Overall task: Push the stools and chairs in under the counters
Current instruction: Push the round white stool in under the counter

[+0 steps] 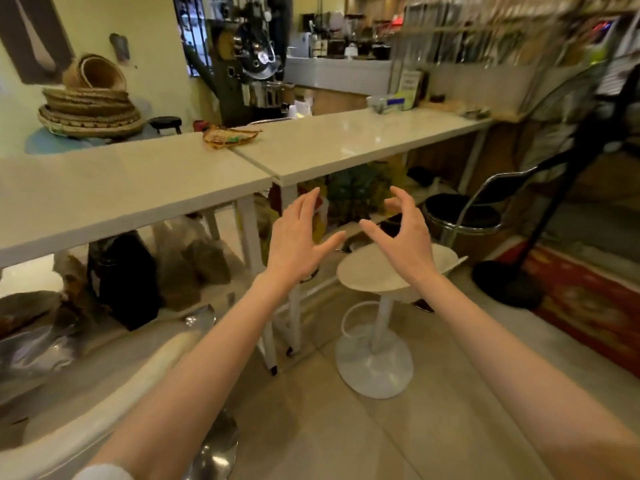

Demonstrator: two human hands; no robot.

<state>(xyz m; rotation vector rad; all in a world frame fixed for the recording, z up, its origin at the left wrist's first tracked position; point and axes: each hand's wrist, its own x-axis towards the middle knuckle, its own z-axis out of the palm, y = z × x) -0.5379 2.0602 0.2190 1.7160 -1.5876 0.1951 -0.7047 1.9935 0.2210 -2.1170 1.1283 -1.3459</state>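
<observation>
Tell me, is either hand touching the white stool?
No, both the left hand and right hand hover open above the white stool.

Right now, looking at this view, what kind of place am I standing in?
Probably a small café or coffee shop. A long white counter has a white stool beside it, a dark machine that may be a coffee roaster stands at the back, and woven baskets are stacked at the left.

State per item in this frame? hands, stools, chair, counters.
left hand: open, fingers spread, holding nothing
right hand: open, fingers loosely curved, holding nothing
white stool: upright, seat mostly out from under the counter, untouched
black chair: upright at the counter's far end, not tucked under
near white chair: at bottom left, position relative to the counter unclear
counters: two tops butted end to end
</observation>
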